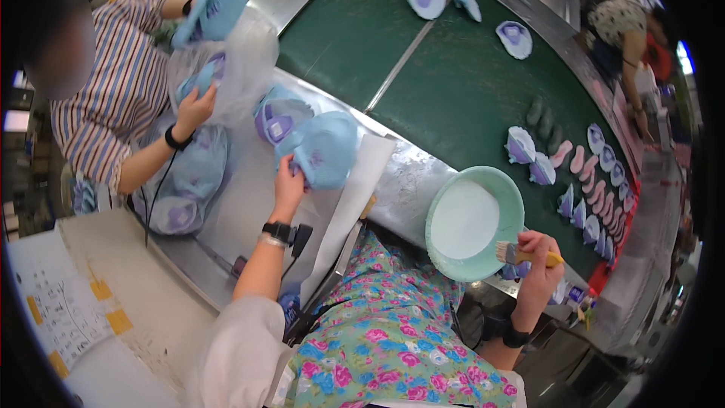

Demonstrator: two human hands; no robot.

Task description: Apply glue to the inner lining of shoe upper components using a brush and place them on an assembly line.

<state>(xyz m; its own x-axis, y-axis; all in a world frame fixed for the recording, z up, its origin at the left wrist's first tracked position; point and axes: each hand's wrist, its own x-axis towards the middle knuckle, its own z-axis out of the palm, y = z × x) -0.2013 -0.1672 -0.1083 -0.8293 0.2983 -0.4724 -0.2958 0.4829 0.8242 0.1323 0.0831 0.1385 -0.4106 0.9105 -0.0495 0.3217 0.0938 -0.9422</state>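
At the green tub's [513,208] right rim, my right fingers [538,242] gripped a brush [519,255], bristles leftward; my left fingers [286,170] pinched a blue piece [332,147] well to the left, the tub between. Beyond it, a co-worker [113,98] handled others beside a plastic bag [253,49].

Left of the round mint-green basin [510,198] of white contents [464,221] is a light-blue curved piece [331,145] with purple marks. At the basin's lower-right rim, a yellow-handled brush [514,254] points its pale bristles inward.
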